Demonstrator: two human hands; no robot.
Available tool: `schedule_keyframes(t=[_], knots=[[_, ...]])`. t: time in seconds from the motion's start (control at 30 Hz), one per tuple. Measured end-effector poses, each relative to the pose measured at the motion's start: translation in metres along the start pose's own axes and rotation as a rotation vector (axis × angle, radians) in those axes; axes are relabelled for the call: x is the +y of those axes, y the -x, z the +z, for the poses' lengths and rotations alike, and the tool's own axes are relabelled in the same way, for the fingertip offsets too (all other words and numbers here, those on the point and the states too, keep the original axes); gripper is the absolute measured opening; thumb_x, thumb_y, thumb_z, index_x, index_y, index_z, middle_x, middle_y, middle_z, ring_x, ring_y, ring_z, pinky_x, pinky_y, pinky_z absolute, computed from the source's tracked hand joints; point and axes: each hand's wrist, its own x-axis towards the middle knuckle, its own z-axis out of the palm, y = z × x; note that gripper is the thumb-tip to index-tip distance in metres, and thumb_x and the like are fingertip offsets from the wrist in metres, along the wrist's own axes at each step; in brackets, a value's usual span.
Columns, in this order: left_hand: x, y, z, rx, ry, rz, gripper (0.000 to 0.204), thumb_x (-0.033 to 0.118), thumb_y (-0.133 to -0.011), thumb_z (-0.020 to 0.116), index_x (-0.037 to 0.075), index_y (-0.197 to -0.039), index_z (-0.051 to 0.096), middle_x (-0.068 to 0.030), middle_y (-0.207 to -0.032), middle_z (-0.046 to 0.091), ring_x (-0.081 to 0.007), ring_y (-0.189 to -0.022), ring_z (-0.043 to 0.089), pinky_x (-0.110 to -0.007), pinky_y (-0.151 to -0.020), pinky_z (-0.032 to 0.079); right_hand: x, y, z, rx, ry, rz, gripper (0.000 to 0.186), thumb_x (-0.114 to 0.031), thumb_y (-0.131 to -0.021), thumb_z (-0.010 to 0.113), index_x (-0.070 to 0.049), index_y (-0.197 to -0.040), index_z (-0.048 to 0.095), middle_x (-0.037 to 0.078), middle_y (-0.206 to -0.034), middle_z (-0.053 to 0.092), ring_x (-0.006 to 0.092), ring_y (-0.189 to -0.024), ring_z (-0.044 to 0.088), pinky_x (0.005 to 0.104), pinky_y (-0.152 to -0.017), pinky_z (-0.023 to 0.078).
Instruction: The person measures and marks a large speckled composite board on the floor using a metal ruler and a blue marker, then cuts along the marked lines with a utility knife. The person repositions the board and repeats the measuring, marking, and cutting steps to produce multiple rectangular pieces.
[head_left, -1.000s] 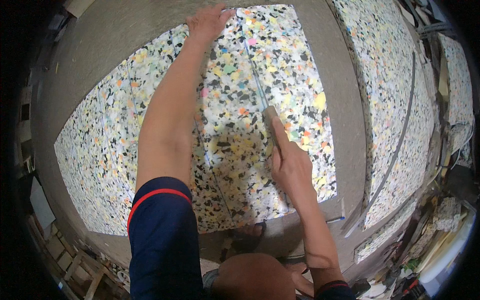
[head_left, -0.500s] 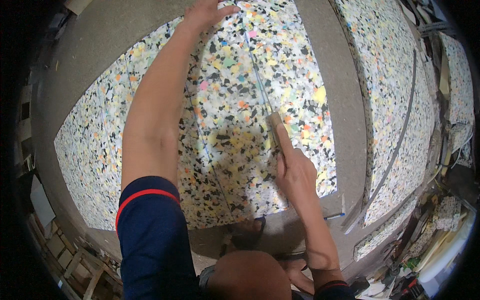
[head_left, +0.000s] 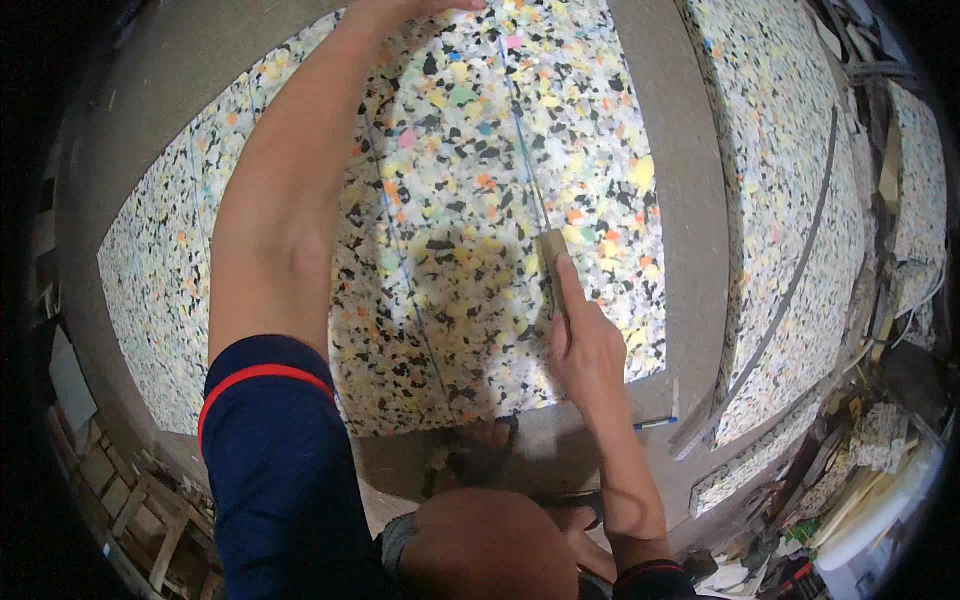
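A broad slab of speckled multicoloured foam [head_left: 470,200] lies flat in front of me, with dark blue lines drawn along it. My right hand [head_left: 590,345] grips the wooden handle of a long, thin-bladed knife [head_left: 551,250], index finger stretched along the handle. The blade points away from me along the right-hand line; how deep it sits in the foam is hard to see. Up at the far end, my left hand [head_left: 425,6] rests on the foam left of that line. Its thumb is stretched out, and the other fingers are cut off by the picture's upper edge.
Right of the slab lies another large foam sheet [head_left: 775,200] with a long dark strip [head_left: 800,275] on it. A blue pen [head_left: 656,423] is on the floor by the near right corner. Offcuts and scraps [head_left: 850,470] crowd the right; wooden frames [head_left: 160,530] stand lower left.
My left hand and forearm have shifted up and left in the picture, so the hand is now mostly cut off. The right hand keeps its grip on the knife, nearly in place.
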Motion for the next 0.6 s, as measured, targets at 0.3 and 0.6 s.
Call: schedule_keyframes(t=[0.3,0.6], knots=[[0.052,0.014,-0.014,-0.122,0.018,0.07,0.106,0.043,-0.062,0.096,-0.001,-0.146,0.05,-0.0258,-0.144,0.057,-0.039,-0.137,0.052,-0.045,-0.114,0.042,0.005,-0.064,0.015,0.082,0.048,-0.019,0.083,-0.003,-0.093,0.058,-0.027,-0.165,0.024,0.014,-0.065,0.06,0.0281,-0.05,0.055,0.0418,-0.046,0.042],[0.029,0.014,-0.021,0.089,-0.124,0.134,0.102,0.042,-0.06,0.095,-0.001,-0.143,0.054,-0.0258,-0.141,0.059,-0.0377,-0.134,0.054,-0.045,-0.111,0.043,0.006,0.045,-0.007,-0.05,-0.081,0.11,0.08,-0.002,-0.09,0.064,-0.021,-0.161,0.034,0.021,-0.082,0.067,0.0384,-0.072,0.065,0.0482,-0.065,0.05]])
